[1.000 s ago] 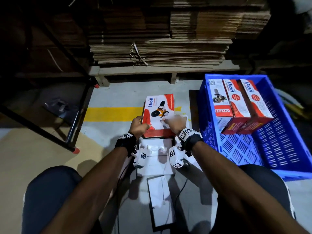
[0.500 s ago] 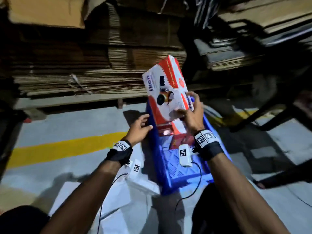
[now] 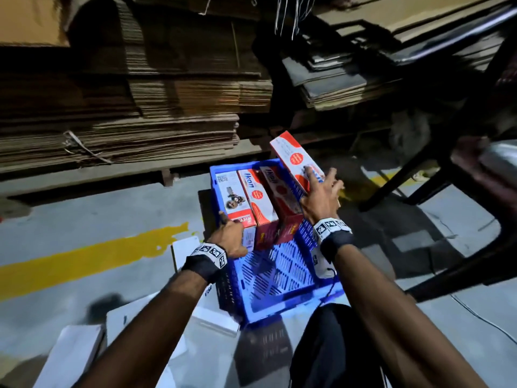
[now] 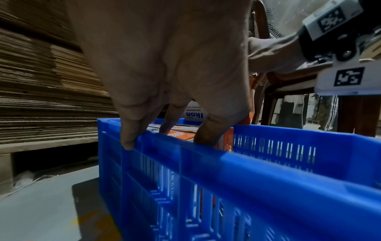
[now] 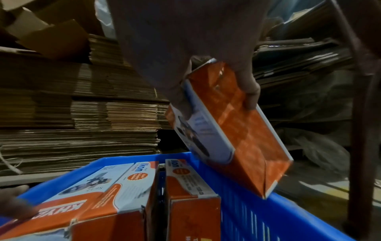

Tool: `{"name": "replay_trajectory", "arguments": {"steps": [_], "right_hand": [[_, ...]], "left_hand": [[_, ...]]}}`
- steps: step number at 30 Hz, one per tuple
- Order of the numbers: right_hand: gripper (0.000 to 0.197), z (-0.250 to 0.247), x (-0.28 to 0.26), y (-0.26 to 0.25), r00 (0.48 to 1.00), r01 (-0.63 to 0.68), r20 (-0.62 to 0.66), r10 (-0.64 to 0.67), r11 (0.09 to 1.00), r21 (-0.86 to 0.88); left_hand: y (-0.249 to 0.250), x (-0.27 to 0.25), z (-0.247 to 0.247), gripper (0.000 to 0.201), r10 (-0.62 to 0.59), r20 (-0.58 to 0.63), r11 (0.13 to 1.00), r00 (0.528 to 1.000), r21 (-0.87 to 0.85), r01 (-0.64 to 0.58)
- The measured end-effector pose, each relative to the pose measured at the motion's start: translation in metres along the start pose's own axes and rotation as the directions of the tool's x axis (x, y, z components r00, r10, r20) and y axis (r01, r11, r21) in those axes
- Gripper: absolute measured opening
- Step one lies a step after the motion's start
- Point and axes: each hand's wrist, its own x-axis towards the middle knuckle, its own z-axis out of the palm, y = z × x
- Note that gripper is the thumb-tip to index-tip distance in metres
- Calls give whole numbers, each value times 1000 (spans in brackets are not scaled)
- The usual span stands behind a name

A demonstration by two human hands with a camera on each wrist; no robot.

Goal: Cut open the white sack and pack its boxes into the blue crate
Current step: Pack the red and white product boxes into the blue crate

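Note:
The blue crate (image 3: pixel 279 309) sits on the floor in front of me, with three red-and-white boxes (image 3: pixel 257 203) standing side by side at its far end. My right hand (image 3: pixel 319 189) grips a fourth box (image 3: pixel 291 155), tilted above the crate's right rim. In the right wrist view, thumb and fingers clamp that box (image 5: pixel 237 130) over the crate (image 5: pixel 257 212). My left hand (image 3: pixel 230 233) rests with straight fingers across the crate's left rim (image 4: pixel 268 171) and touches the leftmost box (image 3: pixel 235 197). White sack material (image 3: pixel 75 354) lies at lower left.
Tall stacks of flattened cardboard (image 3: pixel 126 130) stand behind the crate. Dark furniture legs (image 3: pixel 419 175) rise to the right. A yellow line (image 3: pixel 84 261) crosses the grey floor on the left. My knee (image 3: pixel 330 345) is just in front of the crate.
The box lifted off the floor has swung right to above the crate's right rim, held by my right hand alone. My left hand let go of it and dropped onto the crate's left rim.

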Motion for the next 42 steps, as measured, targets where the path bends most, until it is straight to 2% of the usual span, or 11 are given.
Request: {"name": "replay_trajectory", "arguments": {"steps": [5, 10, 14, 21, 24, 28, 31, 34, 37, 40, 42], "right_hand": [[69, 5, 17, -11, 995, -11, 104, 3, 997, 83], [65, 23, 31, 7, 988, -78, 147, 56, 985, 151], [76, 40, 43, 29, 955, -80, 297, 14, 974, 214], [82, 68, 49, 48, 945, 73, 319, -71, 997, 5], [69, 92, 38, 58, 926, 141, 370, -78, 979, -146], [57, 106, 44, 62, 916, 170, 390, -92, 971, -169], [59, 103, 47, 60, 893, 168, 442, -86, 975, -148], [54, 98, 33, 48, 899, 158, 428, -88, 979, -131], [48, 92, 8, 9, 921, 212, 346, -177, 975, -63], [45, 80, -27, -48, 846, 313, 404, -349, 937, 154], [42, 71, -55, -82, 826, 333, 348, -442, 883, 330]], "left_hand": [[-7, 8, 8, 64, 28, -9, 999, 1000, -24, -29], [-17, 21, 13, 53, 25, 33, 998, 999, -52, -23], [-18, 24, 16, 55, 43, 21, 998, 999, -49, -42], [-24, 26, 23, 49, 92, -30, 990, 995, -104, -95], [-27, 26, 24, 52, 116, -61, 984, 991, -129, -123], [-25, 25, 24, 49, 148, -72, 981, 986, -113, -156], [-26, 23, 27, 63, 123, -94, 989, 988, -76, -130], [-32, 27, 30, 73, 159, -101, 984, 982, -69, -166], [-42, 21, 16, 72, 184, -70, 977, 980, -98, -190], [-67, -9, 6, 70, 143, -135, 945, 980, -276, -176], [-87, -33, 17, 57, 62, -166, 897, 984, -423, -128]]}}
